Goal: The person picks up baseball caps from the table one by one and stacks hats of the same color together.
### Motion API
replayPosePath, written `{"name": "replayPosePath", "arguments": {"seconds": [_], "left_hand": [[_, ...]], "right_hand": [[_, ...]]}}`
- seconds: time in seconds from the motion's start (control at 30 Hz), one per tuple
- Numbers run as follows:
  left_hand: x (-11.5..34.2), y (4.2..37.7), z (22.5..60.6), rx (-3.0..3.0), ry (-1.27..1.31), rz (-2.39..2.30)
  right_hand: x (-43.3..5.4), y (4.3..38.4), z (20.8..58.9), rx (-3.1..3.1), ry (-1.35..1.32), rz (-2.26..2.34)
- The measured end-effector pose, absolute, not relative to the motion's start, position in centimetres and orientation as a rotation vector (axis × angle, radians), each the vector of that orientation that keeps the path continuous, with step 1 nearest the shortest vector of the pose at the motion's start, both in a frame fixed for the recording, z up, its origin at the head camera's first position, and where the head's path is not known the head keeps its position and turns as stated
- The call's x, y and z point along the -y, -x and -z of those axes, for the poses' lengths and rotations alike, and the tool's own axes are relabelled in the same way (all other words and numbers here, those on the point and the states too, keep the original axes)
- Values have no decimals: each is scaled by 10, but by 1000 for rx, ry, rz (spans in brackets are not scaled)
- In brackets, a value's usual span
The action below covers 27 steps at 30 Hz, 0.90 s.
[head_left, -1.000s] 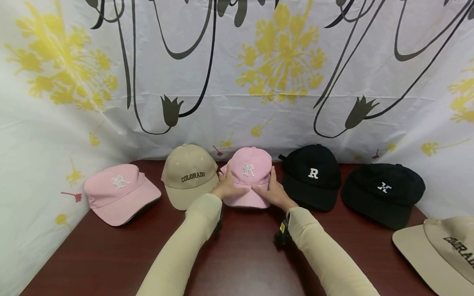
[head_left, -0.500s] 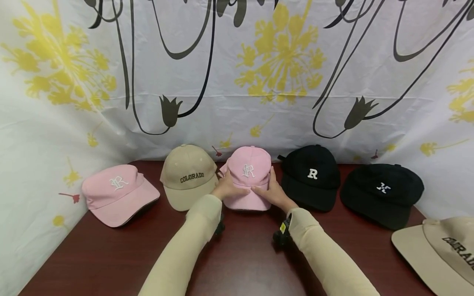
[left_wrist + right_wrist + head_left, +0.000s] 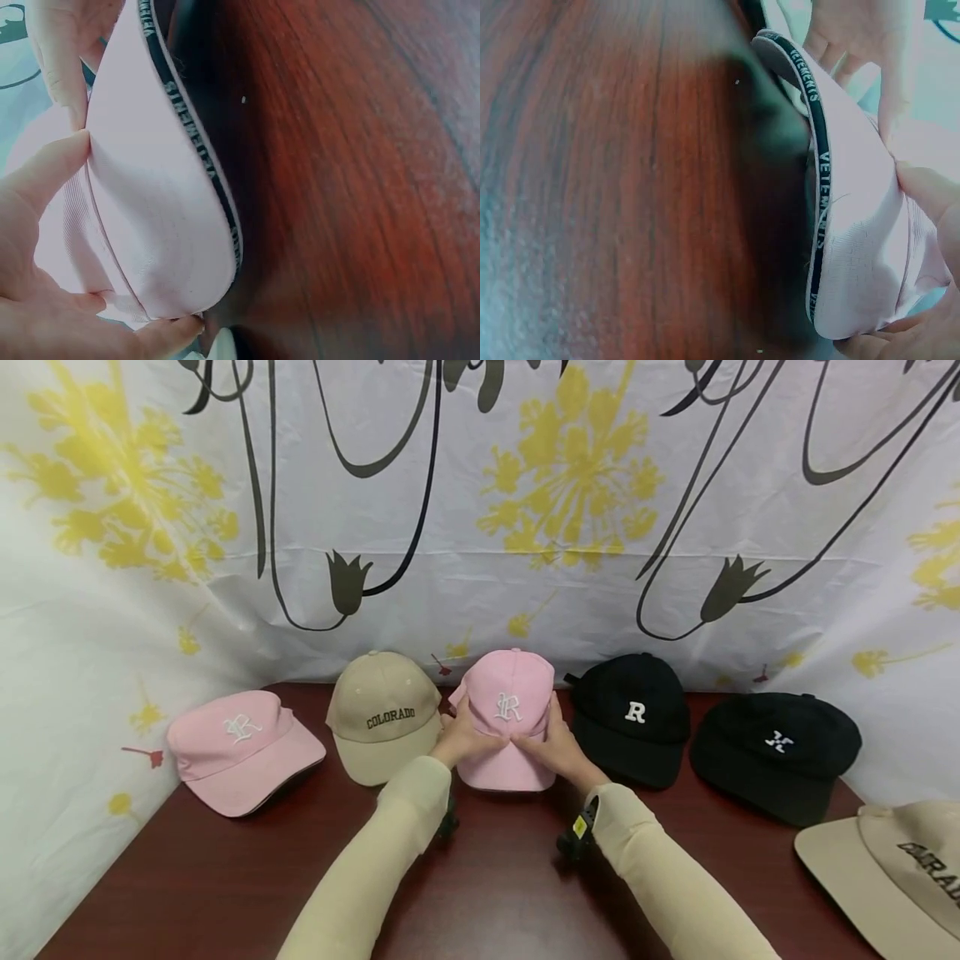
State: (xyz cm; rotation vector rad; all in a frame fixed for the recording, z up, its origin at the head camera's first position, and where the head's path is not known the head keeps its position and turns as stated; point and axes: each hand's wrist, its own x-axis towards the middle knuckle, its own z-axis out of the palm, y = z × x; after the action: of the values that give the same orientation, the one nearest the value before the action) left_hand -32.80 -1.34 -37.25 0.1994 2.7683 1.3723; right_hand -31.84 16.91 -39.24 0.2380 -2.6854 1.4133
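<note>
A pink baseball cap [image 3: 513,677] with a pale embroidered letter faces me at the middle of the row, its brim toward me. My left hand [image 3: 460,741] grips its left side and my right hand [image 3: 561,745] its right side. Both thumbs press on the front where brim meets crown, with tips close together. The other fingers reach along the sides, partly hidden. In the left wrist view the brim [image 3: 157,210] curves above the wood and shows a black lettered tape along its edge. The same lettered brim [image 3: 855,240] appears in the right wrist view.
A beige COLORADO cap [image 3: 384,714] stands close on the left, with another pink cap [image 3: 243,747] beyond. Two black caps [image 3: 632,718] sit to the right. Another beige cap [image 3: 892,868] lies at the near right on the dark red table [image 3: 495,877]. Patterned cloth [image 3: 480,568] hangs behind.
The held pink cap has shifted slightly: its crown shows higher and its brim edge reaches a little nearer to me. Both hands keep their hold; the other caps stay put.
</note>
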Motion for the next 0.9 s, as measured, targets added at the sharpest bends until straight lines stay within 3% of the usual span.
{"name": "replayPosePath", "arguments": {"seconds": [0.9], "left_hand": [[27, 298, 352, -2894, -323, -1417]], "right_hand": [[-174, 272, 353, 2689, -229, -1296]]}}
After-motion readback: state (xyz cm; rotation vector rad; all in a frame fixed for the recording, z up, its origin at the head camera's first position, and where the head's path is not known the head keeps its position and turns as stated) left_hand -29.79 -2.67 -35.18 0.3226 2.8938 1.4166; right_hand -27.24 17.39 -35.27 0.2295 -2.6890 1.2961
